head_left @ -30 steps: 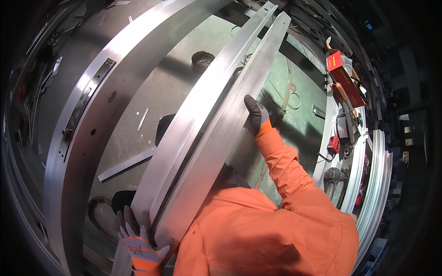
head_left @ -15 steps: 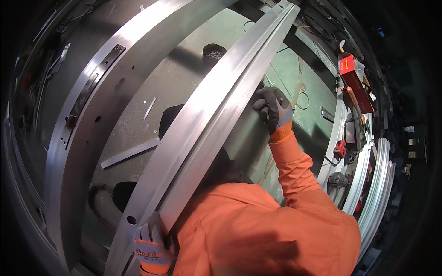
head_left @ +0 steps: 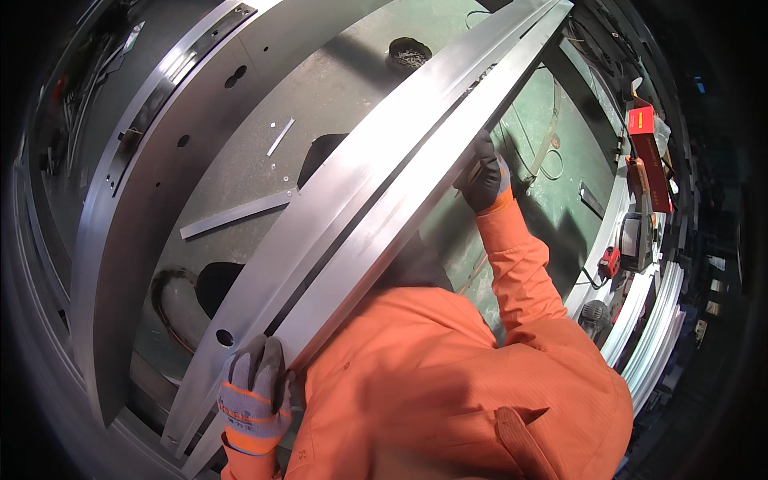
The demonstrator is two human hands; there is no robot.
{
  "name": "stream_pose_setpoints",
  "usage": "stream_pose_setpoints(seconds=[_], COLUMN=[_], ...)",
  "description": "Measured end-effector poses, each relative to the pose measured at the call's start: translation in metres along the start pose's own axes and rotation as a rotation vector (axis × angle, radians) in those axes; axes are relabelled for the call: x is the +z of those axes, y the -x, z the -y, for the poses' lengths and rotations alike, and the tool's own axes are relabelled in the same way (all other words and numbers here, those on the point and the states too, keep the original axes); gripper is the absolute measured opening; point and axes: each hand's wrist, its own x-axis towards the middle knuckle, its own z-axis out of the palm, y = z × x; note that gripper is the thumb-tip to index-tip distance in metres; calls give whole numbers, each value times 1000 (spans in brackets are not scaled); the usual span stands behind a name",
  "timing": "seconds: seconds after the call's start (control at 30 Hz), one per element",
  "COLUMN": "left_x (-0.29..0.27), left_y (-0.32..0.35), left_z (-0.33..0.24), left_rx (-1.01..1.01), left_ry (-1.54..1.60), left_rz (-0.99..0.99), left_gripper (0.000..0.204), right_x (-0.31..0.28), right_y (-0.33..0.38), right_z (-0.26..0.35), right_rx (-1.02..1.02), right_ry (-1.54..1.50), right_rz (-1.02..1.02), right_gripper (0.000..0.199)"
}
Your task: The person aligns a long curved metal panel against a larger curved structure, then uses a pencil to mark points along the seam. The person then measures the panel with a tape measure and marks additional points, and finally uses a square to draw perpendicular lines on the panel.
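A long bare-metal bar (head_left: 376,232) runs diagonally from beside my body to the far right. Along its left side lies a wider metal profile (head_left: 320,188), with a round hole near its close end and a dark gap between the two. My left hand (head_left: 254,392), in a grey and orange glove, grips the bar's near end, fingers on top and thumb at the edge. Farther along, my right hand (head_left: 485,178), gloved too, is closed at the bar's right edge; its fingertips are partly hidden there.
Another metal beam (head_left: 172,152) with holes and a lock plate stands at left. On the floor are a bowl of small metal parts (head_left: 410,56) and a loose strip (head_left: 236,214). At right are a red box (head_left: 650,152), a red tape measure (head_left: 610,262) and stacked profiles (head_left: 656,328).
The bar has tilted and its gap from the wider profile has widened. My right hand has closed in on the bar's edge. The view has shifted, moving the scene rightward.
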Motion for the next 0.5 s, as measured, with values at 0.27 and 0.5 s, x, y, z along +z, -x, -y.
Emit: stream_pose_setpoints(seconds=[0.27,0.5], left_x=[-12,23], left_y=[-8,15], left_z=[8,11], left_rx=[-36,-114], left_ry=[-97,-211], left_rz=[-18,40], left_gripper=[75,94], right_x=[6,4], right_y=[10,12], right_z=[15,-4], right_rx=[-78,-198], right_ry=[81,488], right_rz=[-77,-158], right_gripper=[28,35])
